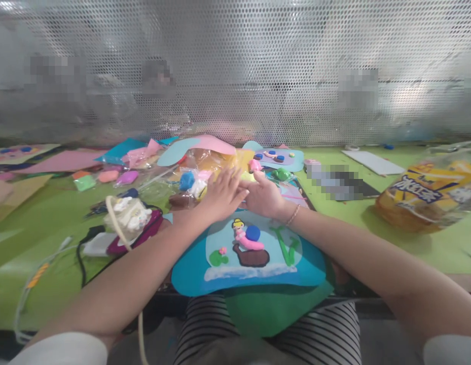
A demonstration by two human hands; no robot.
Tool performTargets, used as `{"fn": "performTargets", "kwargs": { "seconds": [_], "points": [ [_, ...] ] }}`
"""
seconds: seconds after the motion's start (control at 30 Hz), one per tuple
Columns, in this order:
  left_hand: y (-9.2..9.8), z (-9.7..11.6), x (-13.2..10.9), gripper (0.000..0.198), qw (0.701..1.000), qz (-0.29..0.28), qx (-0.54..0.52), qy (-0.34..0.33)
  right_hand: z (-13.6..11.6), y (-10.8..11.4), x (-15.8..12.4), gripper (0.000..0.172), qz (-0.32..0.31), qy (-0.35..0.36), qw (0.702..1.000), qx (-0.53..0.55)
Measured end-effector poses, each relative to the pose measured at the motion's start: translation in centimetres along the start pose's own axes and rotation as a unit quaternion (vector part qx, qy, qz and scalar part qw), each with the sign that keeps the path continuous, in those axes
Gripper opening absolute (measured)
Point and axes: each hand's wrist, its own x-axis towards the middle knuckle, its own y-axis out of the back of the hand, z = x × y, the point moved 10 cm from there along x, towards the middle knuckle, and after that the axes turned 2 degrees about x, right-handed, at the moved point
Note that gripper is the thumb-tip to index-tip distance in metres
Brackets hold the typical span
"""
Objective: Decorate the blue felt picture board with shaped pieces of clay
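Observation:
My left hand (224, 191) is stretched out with its palm down and fingers extended. My right hand (266, 196) meets it from the other side, palm turned up and thumb out, its fingers partly hidden behind the left. Anything between the palms is hidden. Below them lies a blue paper picture (311, 266) with clay shapes on it: a pink figure with a yellow top (243, 238), a blue disc (252, 233), a dark brown shape (254, 256), green strands (286, 248) and a green pad (219, 259). A white strip (250, 272) runs along its lower part.
Clear bags with coloured clay (189, 181) lie beyond my hands, beside another clay picture (281, 158). A bottle of amber drink (429, 195) lies at the right. To the left are a purple phone-like object (138, 238), a charm pouch (132, 218) and a cable (33, 284). A perforated metal panel (235, 66) stands behind.

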Motion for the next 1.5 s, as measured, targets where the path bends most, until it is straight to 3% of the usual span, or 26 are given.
{"fn": "performTargets", "kwargs": {
  "seconds": [0.1,0.23,0.4,0.5,0.63,0.77,1.0,1.17,1.23,1.3,1.5],
  "points": [
    [0.1,0.9,-0.1,0.060,0.999,0.008,0.005,-0.048,0.1,-0.1,0.0,0.063,-0.003,-0.003,1.000,-0.005],
    [0.3,-1.1,0.2,0.062,0.999,0.008,0.006,0.030,-0.2,-0.1,-0.1,0.058,0.000,0.005,1.000,-0.004],
    [-0.2,-0.1,0.3,0.065,1.000,-0.013,-0.011,-0.014,-0.1,0.7,0.3,0.036,0.041,0.011,0.999,-0.023],
    [-0.7,-0.3,0.4,0.068,0.999,-0.025,-0.041,0.001,-0.3,1.0,0.5,0.022,0.060,0.041,0.996,-0.047],
    [-0.8,0.3,0.5,0.079,0.995,-0.022,-0.102,-0.010,-0.4,1.3,0.5,0.022,0.066,0.064,0.993,-0.073],
    [-0.9,-0.1,0.7,0.084,0.984,-0.014,-0.178,0.022,-0.4,1.7,0.6,0.017,0.075,0.067,0.992,-0.072],
    [-1.3,-1.2,0.9,0.086,0.939,-0.038,-0.337,0.061,-0.6,3.3,0.7,0.016,0.120,0.070,0.988,-0.068],
    [-3.4,-4.0,1.1,0.057,0.849,-0.045,-0.493,0.184,-1.2,3.7,0.2,0.010,0.152,0.071,0.983,-0.077],
    [-3.8,-5.2,1.1,0.044,0.834,-0.022,-0.504,0.224,-1.4,3.7,0.1,0.005,0.159,0.069,0.981,-0.083],
    [-3.8,-5.3,1.3,0.034,0.847,-0.022,-0.486,0.215,-1.5,3.8,0.1,0.006,0.169,0.069,0.979,-0.090],
    [-3.1,-4.3,1.4,0.033,0.900,-0.023,-0.408,0.151,-1.9,4.2,0.2,0.004,0.186,0.099,0.971,-0.109]
  ]
}}
